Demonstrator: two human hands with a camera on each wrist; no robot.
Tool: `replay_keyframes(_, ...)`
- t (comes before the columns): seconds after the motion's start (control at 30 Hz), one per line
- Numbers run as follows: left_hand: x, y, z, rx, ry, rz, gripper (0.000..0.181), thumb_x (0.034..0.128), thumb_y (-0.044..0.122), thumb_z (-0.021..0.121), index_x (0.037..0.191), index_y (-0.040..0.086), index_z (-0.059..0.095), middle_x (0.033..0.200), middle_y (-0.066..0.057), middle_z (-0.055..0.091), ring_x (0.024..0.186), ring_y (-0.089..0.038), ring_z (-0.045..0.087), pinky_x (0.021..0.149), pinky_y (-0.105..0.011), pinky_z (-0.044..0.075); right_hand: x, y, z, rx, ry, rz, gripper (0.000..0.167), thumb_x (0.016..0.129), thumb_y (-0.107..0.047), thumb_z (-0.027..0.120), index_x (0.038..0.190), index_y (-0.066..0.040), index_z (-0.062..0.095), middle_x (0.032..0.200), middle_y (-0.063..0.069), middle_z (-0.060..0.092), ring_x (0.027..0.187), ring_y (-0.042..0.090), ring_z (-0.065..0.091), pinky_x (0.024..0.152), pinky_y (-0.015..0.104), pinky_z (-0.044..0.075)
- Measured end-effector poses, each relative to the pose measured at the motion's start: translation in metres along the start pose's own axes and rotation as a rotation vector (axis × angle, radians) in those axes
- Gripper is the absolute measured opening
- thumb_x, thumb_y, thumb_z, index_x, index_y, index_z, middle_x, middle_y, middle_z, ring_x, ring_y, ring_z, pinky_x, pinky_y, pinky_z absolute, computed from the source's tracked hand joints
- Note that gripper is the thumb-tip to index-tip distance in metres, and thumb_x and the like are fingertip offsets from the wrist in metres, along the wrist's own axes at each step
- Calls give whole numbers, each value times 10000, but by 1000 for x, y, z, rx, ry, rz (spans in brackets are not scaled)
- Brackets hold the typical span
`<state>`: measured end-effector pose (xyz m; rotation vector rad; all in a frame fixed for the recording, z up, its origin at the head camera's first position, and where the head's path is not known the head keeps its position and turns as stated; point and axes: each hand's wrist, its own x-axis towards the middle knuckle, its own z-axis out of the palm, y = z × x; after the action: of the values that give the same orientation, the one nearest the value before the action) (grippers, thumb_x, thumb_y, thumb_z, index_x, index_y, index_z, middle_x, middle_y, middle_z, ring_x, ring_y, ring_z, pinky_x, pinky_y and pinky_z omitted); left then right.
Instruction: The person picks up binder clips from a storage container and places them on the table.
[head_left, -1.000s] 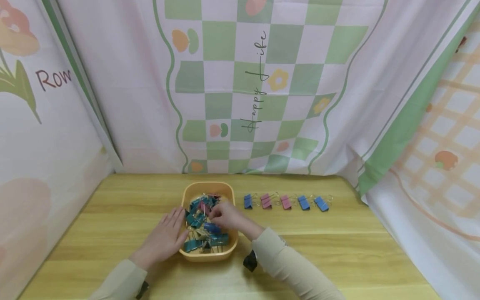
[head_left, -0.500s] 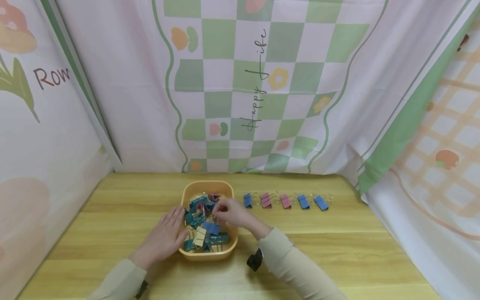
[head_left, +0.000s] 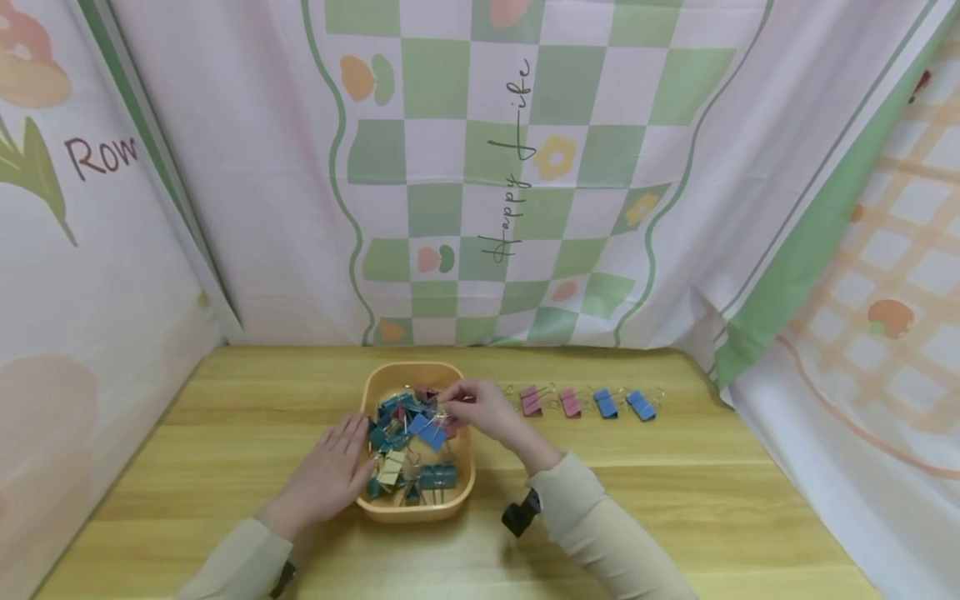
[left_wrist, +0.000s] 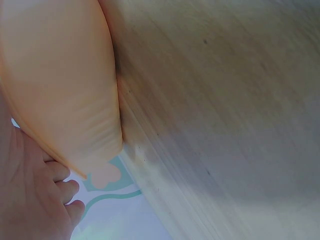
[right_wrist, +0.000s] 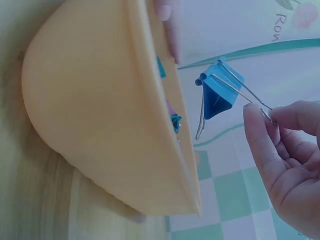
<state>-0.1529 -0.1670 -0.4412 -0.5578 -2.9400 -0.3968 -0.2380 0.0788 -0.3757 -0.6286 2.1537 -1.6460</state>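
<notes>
While the blue clip (head_left: 429, 432) is hanging above the tub (head_left: 415, 514), the right hand (head_left: 483, 410) is pinching only the end of one wire handle (right_wrist: 242, 94) between thumb and forefinger, its other fingers curling inward. With so little wire between the tips, the clip could be pivoting or slipping loose, its own weight being the likely cause. Its second handle (right_wrist: 201, 117) is jutting out freely, so it could be catching the rim or hooking a neighbour; a pink clip (head_left: 450, 427) is lying close by, though whether the two are touching I cannot tell. Nearer the tub's front edge, a teal clip (head_left: 437, 477) and a yellow clip (head_left: 391, 468) are lying among others, offering more wire to snag. The left hand (head_left: 330, 471) is resting against the tub's left edge, fingers lying straight; pressing too hard, it could be tipping or sliding the tub across the table (head_left: 712, 500). Beyond the tub's right edge, two pink clips (head_left: 531, 401) and two blue clips (head_left: 606, 403) are lying in a row near the table's back edge, and the right hand is partly covering the row's left end. A low sweep of hand or sleeve (head_left: 592, 517) could be knocking that row crooked.
</notes>
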Motion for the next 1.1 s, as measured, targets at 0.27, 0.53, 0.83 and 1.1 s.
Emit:
replay_keyframes(0.27,-1,0,1,1,6,0,631,983,336,388,1389,-121,235,1449,-269,201,1331,-398,174,1079,-479,162,-10,-12,-11,70,42,-1,135,906,39,510,999,132,539,858,132,580,826,370,618,788,468,513)
replay_keyframes(0.53,-2,0,0,-1,5,-4,630,982,334,389,1391,-119,231,1451,-267,196,1331,-399,177,1077,-485,169,-4,16,-36,107,163,5,224,906,-8,540,1087,125,533,916,190,591,752,218,637,734,365,546)
replay_keyframes(0.83,-1,1,-1,-7,0,-11,633,982,334,389,1396,-114,222,1456,-261,190,1336,-392,164,1079,-483,163,-18,25,-59,121,237,2,243,916,-7,505,1122,123,509,978,272,538,791,263,637,782,381,529)
replay_keyframes(1.1,-2,1,-2,-2,6,-4,629,981,329,393,1392,-118,230,1453,-263,195,1329,-401,184,1079,-479,164,-18,52,-66,138,284,67,252,907,48,497,1118,180,465,913,215,550,786,250,639,770,351,535)
